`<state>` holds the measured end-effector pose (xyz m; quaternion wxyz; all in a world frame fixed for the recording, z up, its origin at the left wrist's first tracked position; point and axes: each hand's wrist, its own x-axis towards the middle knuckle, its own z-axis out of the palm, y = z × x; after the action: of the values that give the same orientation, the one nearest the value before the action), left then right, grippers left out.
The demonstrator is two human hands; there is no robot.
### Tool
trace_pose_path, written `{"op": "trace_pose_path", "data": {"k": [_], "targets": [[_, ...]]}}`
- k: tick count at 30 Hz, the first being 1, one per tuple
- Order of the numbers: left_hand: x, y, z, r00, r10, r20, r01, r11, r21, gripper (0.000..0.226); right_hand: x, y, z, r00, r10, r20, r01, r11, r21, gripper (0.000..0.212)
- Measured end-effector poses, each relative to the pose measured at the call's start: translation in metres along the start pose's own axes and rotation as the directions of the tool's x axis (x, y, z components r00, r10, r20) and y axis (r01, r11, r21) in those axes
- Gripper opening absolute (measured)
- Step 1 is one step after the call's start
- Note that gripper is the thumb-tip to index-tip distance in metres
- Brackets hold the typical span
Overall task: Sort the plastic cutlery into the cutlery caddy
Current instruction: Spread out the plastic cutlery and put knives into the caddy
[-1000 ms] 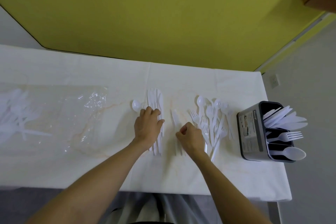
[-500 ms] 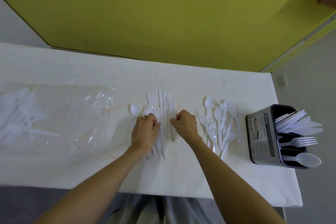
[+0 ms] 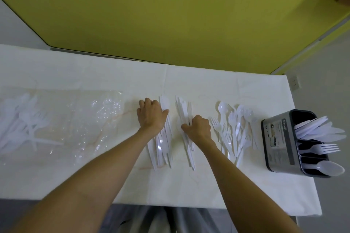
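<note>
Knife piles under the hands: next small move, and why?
Probably close the right hand on the knife bundle it is gathering and lift it toward the caddy. That hand is already curled on those knives, and the caddy's far compartment holds knives. The left hand lies flat on the other pile.

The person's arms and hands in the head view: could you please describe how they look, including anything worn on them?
Both forearms are bare all the way to the bottom edge of the picture; no sleeves show. The left hand and the right hand wear no gloves. No watch, bracelet or ring can be seen on either.
</note>
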<state>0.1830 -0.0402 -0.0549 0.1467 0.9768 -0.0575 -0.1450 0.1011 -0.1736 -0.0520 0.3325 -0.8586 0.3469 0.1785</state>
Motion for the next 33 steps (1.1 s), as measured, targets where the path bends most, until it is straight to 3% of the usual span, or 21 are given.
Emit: {"op": "trace_pose_path", "data": {"k": [5,12,16,19,22,26,29,33], "targets": [[0.005,0.014,0.004,0.995,-0.015,0.096,0.011,0.999,0.046,0.034,-0.004,0.016,-0.01,1.0,0.0,-0.026,0.002,0.999,0.05,0.023],[0.002,0.022,0.005,0.986,-0.084,0.143,0.094,0.993,-0.065,0.035,-0.008,0.025,-0.018,0.998,0.051,-0.038,-0.042,0.978,0.205,0.019],[-0.001,0.017,0.003,0.989,-0.094,0.111,0.12,0.959,-0.258,0.032,-0.007,0.019,-0.016,1.0,0.0,-0.012,0.002,0.986,0.167,0.02],[-0.005,0.017,-0.005,0.992,-0.098,0.079,0.124,0.874,-0.471,0.044,-0.006,0.015,-0.015,1.0,-0.002,0.026,-0.002,0.989,0.151,0.017],[-0.012,0.019,-0.014,0.985,-0.129,0.111,0.169,0.814,-0.555,0.04,-0.006,0.017,-0.019,0.999,0.024,0.047,-0.03,0.992,0.125,0.024],[-0.032,0.022,-0.008,0.964,-0.159,0.213,0.258,0.757,-0.601,0.015,-0.014,0.029,-0.024,0.999,0.033,0.041,-0.039,0.989,0.146,0.026],[-0.052,0.025,0.007,0.949,-0.153,0.274,0.291,0.755,-0.588,0.016,-0.025,0.045,-0.029,0.998,0.043,0.046,-0.052,0.977,0.205,0.019],[-0.08,0.03,0.025,0.938,-0.114,0.328,0.287,0.786,-0.548,0.016,-0.04,0.063,-0.027,0.995,0.055,0.077,-0.068,0.982,0.177,0.033]]}}
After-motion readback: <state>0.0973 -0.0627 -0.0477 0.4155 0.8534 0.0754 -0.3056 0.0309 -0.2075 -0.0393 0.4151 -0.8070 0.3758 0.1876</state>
